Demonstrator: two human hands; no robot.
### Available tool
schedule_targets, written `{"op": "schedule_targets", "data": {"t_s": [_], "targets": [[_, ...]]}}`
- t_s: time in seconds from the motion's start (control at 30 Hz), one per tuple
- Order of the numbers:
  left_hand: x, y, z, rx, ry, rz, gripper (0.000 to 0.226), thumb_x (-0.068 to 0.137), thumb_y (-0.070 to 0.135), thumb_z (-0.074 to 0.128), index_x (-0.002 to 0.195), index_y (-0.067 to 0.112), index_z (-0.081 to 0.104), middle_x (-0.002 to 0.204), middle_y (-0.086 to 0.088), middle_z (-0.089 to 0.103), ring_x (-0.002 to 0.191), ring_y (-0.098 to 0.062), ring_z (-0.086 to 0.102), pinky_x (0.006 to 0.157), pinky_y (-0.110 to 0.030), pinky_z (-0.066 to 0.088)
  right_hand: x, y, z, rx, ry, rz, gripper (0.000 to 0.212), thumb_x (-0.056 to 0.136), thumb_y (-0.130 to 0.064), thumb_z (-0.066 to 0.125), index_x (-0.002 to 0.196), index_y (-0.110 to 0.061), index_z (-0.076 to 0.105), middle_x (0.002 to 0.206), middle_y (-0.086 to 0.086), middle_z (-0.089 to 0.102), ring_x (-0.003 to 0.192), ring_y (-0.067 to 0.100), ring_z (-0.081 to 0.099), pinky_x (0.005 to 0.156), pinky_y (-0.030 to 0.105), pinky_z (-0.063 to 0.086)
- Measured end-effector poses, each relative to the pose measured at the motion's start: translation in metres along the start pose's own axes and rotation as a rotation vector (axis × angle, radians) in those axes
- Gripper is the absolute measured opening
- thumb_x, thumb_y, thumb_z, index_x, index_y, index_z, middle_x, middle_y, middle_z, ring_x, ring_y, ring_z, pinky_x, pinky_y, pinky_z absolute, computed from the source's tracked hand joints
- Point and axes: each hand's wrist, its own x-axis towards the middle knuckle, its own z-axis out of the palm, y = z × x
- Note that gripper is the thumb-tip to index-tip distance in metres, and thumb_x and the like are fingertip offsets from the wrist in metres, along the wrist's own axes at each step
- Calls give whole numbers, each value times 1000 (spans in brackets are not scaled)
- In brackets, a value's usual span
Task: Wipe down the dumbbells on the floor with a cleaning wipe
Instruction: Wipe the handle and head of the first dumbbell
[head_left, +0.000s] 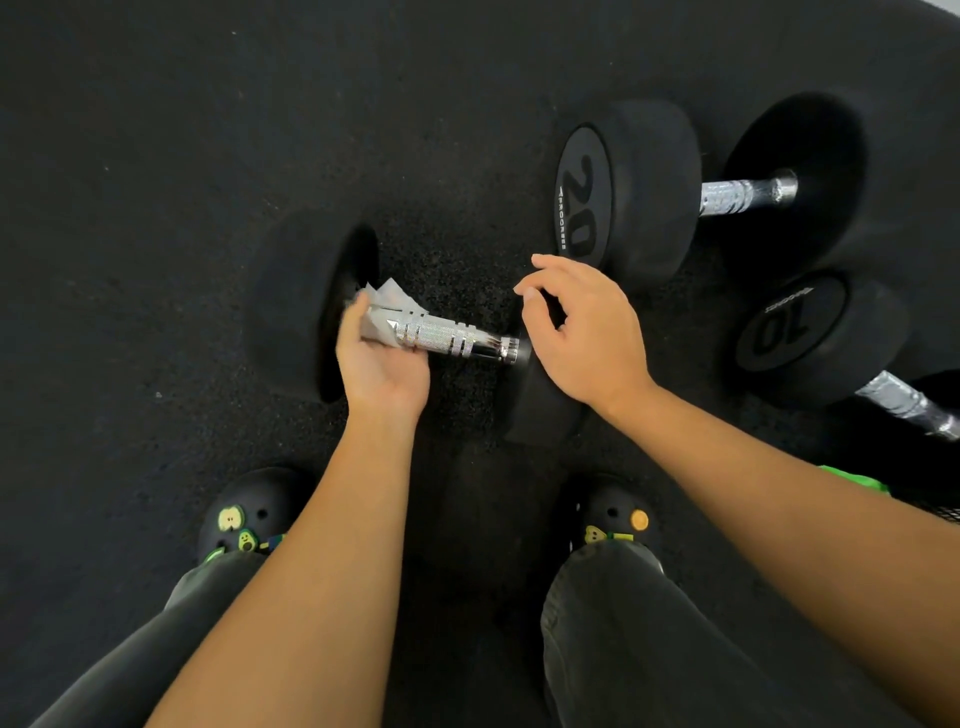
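A black dumbbell with a chrome knurled handle (452, 340) lies on the floor in front of me. My left hand (382, 358) reaches under the handle's left end and holds a white cleaning wipe (387, 306) against the bar. My right hand (582, 327) hovers with loosely curled fingers over the dumbbell's right head (545, 405) and holds nothing. Its left head (306, 312) is a large black disc.
A dumbbell marked 20 (623, 192) lies at the back right, and one marked 10 (810, 338) lies to the right. My two black clogs (249, 514) stand near the bottom. A green object (852, 478) sits at the right edge. The floor is black rubber.
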Motion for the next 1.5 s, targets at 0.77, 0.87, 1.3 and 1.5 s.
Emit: {"op": "schedule_targets", "data": {"t_s": [0.77, 0.87, 1.3, 1.5], "targets": [[7, -3, 5, 118, 31, -65, 31, 90, 37, 55, 70, 14, 48, 66, 0, 45, 61, -12, 46, 69, -27, 42, -2, -1, 1, 0, -2, 16, 20, 88, -17, 53, 92, -11, 71, 109, 3, 69, 114, 15, 57, 93, 22, 34], [0, -12, 5, 166, 23, -105, 31, 89, 42, 55, 76, 15, 49, 72, -2, 48, 66, -13, 49, 72, -29, 46, -2, -2, 1, 0, 0, 17, 20, 88, -17, 53, 92, -11, 71, 110, 3, 69, 114, 16, 57, 93, 23, 34], [-16, -55, 3, 207, -116, -303, 65, 87, 61, 44, 126, 10, 49, 119, -14, 53, 111, -26, 52, 100, -38, 42, -2, -1, 2, -20, -6, 14, 20, 87, -18, 53, 92, -11, 71, 110, 4, 69, 114, 15, 57, 93, 21, 33], [-4, -39, 3, 59, -14, -211, 64, 84, 59, 52, 116, 3, 49, 98, -14, 56, 89, -25, 57, 89, -35, 45, 0, 1, 2, -13, -12, 16, 20, 88, -18, 53, 93, -12, 71, 112, 3, 68, 116, 14, 56, 94, 20, 33]]}}
